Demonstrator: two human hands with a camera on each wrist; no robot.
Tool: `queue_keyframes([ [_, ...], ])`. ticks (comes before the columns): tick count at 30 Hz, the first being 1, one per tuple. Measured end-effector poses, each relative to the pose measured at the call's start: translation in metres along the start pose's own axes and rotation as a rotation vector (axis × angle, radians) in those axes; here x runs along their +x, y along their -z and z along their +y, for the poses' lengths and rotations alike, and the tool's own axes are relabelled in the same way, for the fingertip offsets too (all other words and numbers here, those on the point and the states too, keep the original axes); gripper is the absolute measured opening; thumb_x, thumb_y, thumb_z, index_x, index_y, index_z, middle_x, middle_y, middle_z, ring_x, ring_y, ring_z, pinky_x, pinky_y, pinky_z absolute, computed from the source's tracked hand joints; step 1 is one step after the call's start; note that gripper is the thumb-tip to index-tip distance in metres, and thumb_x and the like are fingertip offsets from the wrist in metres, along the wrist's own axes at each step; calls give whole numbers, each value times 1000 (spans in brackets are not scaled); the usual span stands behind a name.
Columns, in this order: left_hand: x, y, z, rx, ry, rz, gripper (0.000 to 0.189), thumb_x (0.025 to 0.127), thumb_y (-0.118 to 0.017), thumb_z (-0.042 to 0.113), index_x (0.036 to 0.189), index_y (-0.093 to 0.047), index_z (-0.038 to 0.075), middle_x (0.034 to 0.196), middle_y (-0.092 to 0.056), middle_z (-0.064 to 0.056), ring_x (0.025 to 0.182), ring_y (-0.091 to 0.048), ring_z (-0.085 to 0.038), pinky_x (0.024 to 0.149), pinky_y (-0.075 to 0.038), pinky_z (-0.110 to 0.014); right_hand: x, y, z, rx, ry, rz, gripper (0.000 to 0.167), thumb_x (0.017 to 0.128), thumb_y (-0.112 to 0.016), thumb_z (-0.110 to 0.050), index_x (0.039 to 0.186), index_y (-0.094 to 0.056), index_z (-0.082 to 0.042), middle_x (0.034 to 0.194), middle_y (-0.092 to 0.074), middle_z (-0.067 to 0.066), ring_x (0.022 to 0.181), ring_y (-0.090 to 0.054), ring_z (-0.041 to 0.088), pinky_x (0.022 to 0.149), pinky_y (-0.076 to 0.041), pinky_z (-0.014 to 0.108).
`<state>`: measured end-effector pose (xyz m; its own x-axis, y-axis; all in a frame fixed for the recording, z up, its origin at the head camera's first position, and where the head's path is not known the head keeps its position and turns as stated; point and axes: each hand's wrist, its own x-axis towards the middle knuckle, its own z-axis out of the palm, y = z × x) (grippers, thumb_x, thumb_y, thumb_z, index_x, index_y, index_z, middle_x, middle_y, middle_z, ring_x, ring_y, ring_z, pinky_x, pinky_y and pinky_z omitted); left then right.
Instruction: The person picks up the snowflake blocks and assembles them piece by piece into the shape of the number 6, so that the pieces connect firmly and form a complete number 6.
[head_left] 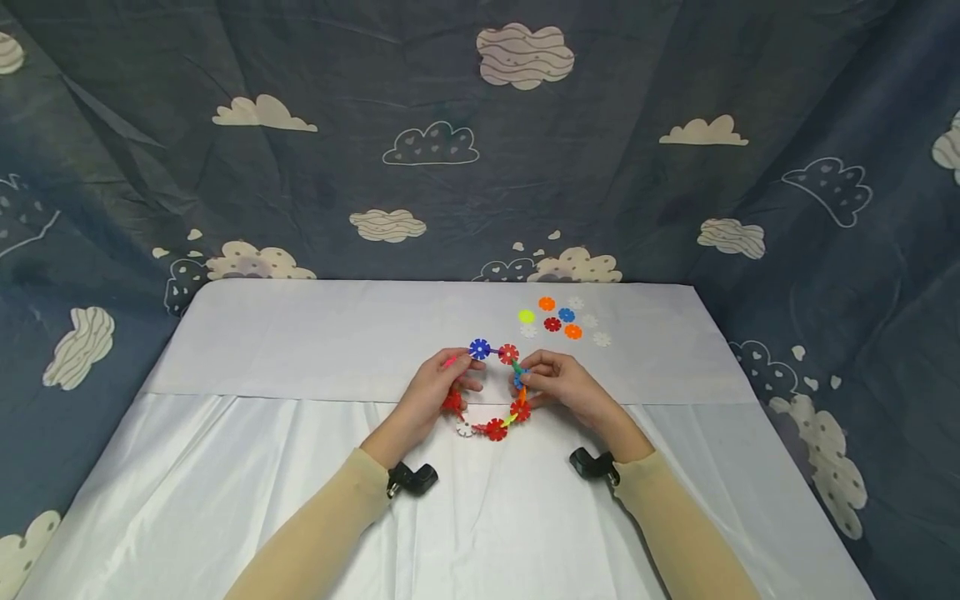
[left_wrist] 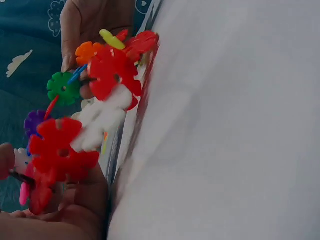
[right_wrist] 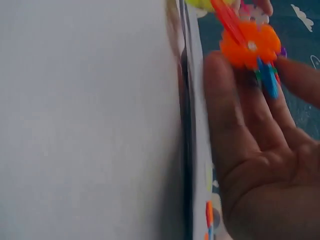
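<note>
Between my hands is a ring of interlocking snowflake discs [head_left: 496, 429], in red, white, yellow, orange, green, blue and purple. My left hand [head_left: 429, 385] holds its left side, fingers partly covering the pink and red discs there. In the left wrist view a red disc [left_wrist: 64, 150] and a white disc [left_wrist: 102, 119] stand clear of that palm. The right hand [head_left: 576, 390] pinches a blue disc [head_left: 520, 379] on the ring's right side. Close to those fingers, the right wrist view shows an orange disc [right_wrist: 252, 46]. A dark blue disc [head_left: 479, 349] forms the far part.
Beyond my right hand, several loose discs lie on the white-covered table [head_left: 315, 333], among them an orange disc [head_left: 573, 332], a dark red disc [head_left: 552, 324] and a yellow disc [head_left: 527, 317]. A dark cloud-patterned curtain [head_left: 435, 75] hangs behind the table and along both sides.
</note>
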<state>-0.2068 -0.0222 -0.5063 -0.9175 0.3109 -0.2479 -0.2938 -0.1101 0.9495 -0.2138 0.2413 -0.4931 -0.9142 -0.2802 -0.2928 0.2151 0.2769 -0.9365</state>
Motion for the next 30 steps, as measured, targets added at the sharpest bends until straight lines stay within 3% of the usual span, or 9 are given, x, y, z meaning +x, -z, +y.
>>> queue_keyframes([
  [4, -7, 3, -1, 37, 24, -15, 37, 109, -61, 37, 137, -60, 14, 135, -75, -9, 92, -78, -12, 61, -61, -25, -3, 2, -1, -114, -25, -85, 26, 100, -76, -18, 117, -67, -1, 96, -76, 3, 82, -69, 20, 75, -66, 33],
  [8, -22, 7, -1, 60, 57, -20, 37, 109, -61, 38, 139, -62, 15, 130, -76, -11, 88, -79, -13, 60, -63, -29, -8, 0, -4, -237, -13, -216, 20, 99, -77, -20, 110, -72, -5, 93, -76, 4, 78, -67, 19, 65, -60, 28],
  [11, -35, 10, -4, 75, 76, 2, 40, 109, -61, 34, 144, -60, 14, 126, -76, -12, 84, -76, -11, 59, -59, -24, -11, -4, -6, -269, -2, -306, 19, 100, -75, -21, 110, -75, -5, 93, -77, 5, 77, -69, 18, 61, -57, 27],
  [14, -43, 12, -8, 57, 75, 14, 42, 110, -59, 28, 148, -57, 10, 129, -75, -14, 84, -73, -10, 61, -53, -21, -13, -6, -8, -275, -2, -345, 21, 101, -73, -21, 113, -76, -4, 93, -78, 5, 78, -70, 18, 61, -57, 27],
  [22, -49, 12, -15, -59, 42, 3, 39, 110, -59, 24, 146, -56, 8, 141, -69, -18, 94, -74, -11, 67, -58, -23, -12, 1, -7, -273, 5, -323, 23, 103, -71, -23, 117, -76, -5, 95, -79, 10, 83, -72, 20, 66, -61, 29],
  [26, -49, 10, -16, -90, 33, -7, 38, 111, -58, 24, 146, -55, 11, 142, -68, -15, 95, -74, -12, 66, -59, -24, -10, 18, -7, -248, 2, -289, 28, 103, -71, -27, 119, -74, -4, 104, -79, 13, 86, -74, 23, 69, -63, 32],
  [28, -49, 10, -17, -92, 34, -10, 37, 111, -58, 24, 146, -55, 13, 143, -68, -15, 95, -74, -13, 66, -59, -24, -6, 33, -8, -270, 6, -200, 30, 104, -70, -27, 121, -73, -3, 106, -79, 13, 84, -73, 24, 69, -63, 32],
  [30, -49, 10, -17, -89, 36, -12, 37, 111, -58, 25, 146, -56, 14, 144, -68, -15, 95, -74, -13, 66, -59, -23, 1, 51, -8, -351, 15, -20, 30, 105, -68, -28, 123, -71, -3, 102, -77, 12, 79, -70, 23, 66, -61, 31],
])
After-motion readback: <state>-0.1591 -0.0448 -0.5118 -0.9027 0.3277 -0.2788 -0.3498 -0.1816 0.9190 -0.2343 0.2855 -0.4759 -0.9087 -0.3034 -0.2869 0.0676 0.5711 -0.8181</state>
